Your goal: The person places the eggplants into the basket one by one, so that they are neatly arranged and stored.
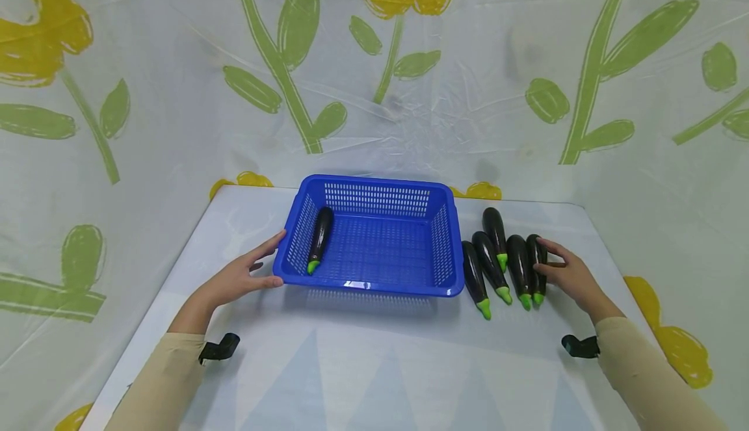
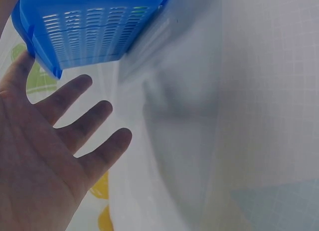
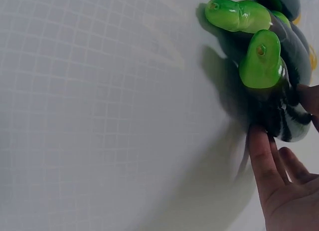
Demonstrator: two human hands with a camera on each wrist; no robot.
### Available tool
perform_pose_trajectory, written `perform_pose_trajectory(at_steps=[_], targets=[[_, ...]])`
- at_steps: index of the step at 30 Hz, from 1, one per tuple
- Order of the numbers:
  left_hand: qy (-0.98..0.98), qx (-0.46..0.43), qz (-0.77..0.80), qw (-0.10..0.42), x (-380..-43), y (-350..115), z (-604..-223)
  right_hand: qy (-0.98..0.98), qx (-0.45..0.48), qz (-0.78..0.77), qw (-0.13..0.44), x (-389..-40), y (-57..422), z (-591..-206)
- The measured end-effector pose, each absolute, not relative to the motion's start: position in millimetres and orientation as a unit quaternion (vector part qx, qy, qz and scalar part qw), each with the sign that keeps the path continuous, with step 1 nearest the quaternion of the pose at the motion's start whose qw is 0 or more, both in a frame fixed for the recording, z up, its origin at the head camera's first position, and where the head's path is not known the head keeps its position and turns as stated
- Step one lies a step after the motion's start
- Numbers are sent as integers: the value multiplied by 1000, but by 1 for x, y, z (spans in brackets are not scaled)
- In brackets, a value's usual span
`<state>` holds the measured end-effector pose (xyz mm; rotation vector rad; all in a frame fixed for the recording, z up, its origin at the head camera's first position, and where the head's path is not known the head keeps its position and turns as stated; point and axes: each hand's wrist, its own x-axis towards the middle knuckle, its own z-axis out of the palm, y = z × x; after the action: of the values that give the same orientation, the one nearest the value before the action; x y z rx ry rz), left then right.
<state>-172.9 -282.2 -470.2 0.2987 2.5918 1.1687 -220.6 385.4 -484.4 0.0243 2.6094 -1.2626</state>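
Note:
A blue plastic basket (image 1: pixel 374 283) with slotted walls sits at the back of the table, one eggplant (image 1: pixel 320 233) lying inside along its left side. My left hand (image 1: pixel 236 278) is at the basket's left end, fingers spread, index fingertip and thumb at the rim. Right of the basket lies a group of dark eggplants (image 1: pixel 493 226) with bright green stem ends. The rightmost eggplant (image 1: pixel 539 285) is pinched between the thumb and fingers of my right hand (image 1: pixel 576 281). In the right wrist view, its green tip (image 3: pixel 260 61) points toward the camera.
The table (image 1: pixel 363 366) has a pale cover with light blue triangles. Behind it hangs a sheet (image 1: pixel 445 125) printed with yellow flowers and green leaves. A small black strap-mounted device (image 1: pixel 219 348) is on each wrist.

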Motion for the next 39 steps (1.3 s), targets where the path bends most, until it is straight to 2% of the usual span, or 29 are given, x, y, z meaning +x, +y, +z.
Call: perform_pose_trajectory(at_steps=[13, 39], targets=[[894, 106, 412, 143, -173, -283, -470, 893, 6, -430, 131, -221, 386, -486], [895, 97, 410, 147, -174, -283, -472, 885, 17, -450, 118, -217, 386, -484]])
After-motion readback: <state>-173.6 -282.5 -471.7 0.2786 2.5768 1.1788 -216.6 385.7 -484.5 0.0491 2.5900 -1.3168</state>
